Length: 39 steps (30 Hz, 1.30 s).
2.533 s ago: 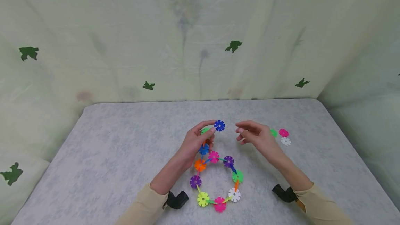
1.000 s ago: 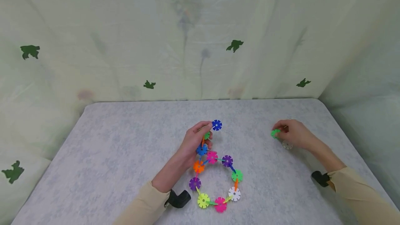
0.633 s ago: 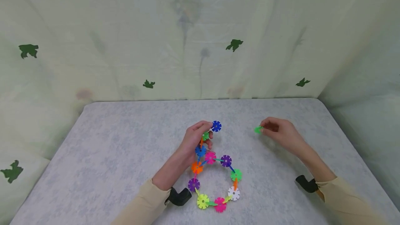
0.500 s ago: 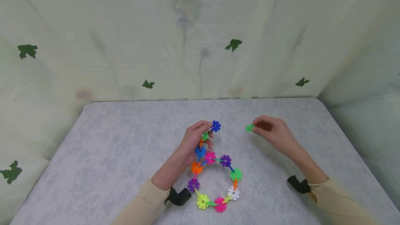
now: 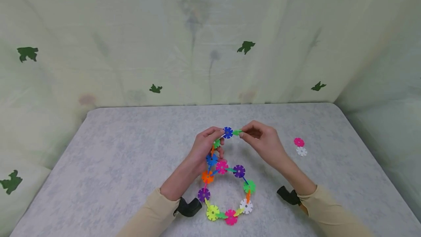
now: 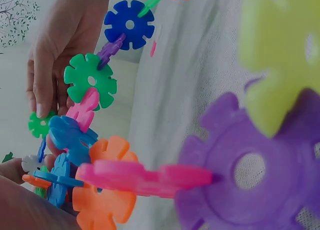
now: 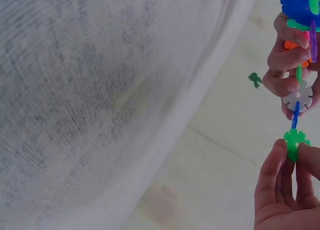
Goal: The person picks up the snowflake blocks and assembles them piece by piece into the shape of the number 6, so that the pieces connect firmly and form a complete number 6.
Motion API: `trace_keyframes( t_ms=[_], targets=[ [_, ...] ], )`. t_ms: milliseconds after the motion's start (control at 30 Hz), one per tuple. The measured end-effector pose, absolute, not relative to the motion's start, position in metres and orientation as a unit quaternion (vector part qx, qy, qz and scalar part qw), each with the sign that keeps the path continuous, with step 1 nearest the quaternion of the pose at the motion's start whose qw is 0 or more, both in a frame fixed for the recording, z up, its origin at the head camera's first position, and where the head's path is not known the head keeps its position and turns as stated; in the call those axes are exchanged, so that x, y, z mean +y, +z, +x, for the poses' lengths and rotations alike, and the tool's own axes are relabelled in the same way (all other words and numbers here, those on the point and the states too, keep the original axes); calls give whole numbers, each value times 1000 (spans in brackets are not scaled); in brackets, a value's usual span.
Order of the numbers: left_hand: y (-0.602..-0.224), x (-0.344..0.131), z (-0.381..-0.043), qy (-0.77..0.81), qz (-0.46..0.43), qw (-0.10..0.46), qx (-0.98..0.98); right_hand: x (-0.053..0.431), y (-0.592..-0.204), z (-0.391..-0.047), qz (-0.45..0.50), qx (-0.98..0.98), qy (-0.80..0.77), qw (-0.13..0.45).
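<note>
My left hand (image 5: 204,149) grips the upper end of a chain of colourful notched snowflake discs. A white disc (image 7: 298,96) sits at its fingertips, with a dark blue disc (image 5: 227,132) joined on and sticking out to the right. Between thumb and fingers, my right hand (image 5: 263,142) pinches a green disc (image 7: 296,140) edge to edge with the blue one; whether the slots are engaged I cannot tell. Below the left hand the chain forms a loop, with purple (image 5: 204,194), yellow (image 5: 213,213), pink (image 5: 231,217) and white discs among its pieces.
On the grey-covered table (image 5: 131,149), a loose pink disc (image 5: 299,142) and a loose white disc (image 5: 301,151) lie right of the right hand. A pale curtain (image 5: 210,65) with leaf shapes hangs behind the table's far edge.
My right hand has picked up the green disc from the loose pieces at the right and carried it left to the blue disc. The left hand has kept its grip nearly in place.
</note>
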<state>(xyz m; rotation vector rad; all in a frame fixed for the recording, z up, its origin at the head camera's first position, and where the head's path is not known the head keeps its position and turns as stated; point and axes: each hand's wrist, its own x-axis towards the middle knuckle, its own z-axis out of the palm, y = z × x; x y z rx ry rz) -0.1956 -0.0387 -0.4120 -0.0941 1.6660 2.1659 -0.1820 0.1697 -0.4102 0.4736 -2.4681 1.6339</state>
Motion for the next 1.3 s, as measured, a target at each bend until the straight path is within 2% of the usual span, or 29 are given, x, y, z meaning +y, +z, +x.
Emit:
trace_keyframes(
  t_ms=[200, 867, 1067, 1300],
  targets=[
    [-412, -38, -196, 780, -40, 201, 592, 167, -413, -182, 167, -827, 530, 93],
    [-411, -33, -193, 768, -15, 203, 607, 160, -414, -179, 178, -817, 539, 107],
    [-412, -31, -194, 765, -18, 207, 610, 156, -418, -179, 162, -807, 560, 94],
    [-412, -32, -193, 768, -27, 221, 600, 164, -421, -187, 152, -819, 553, 31]
  ],
)
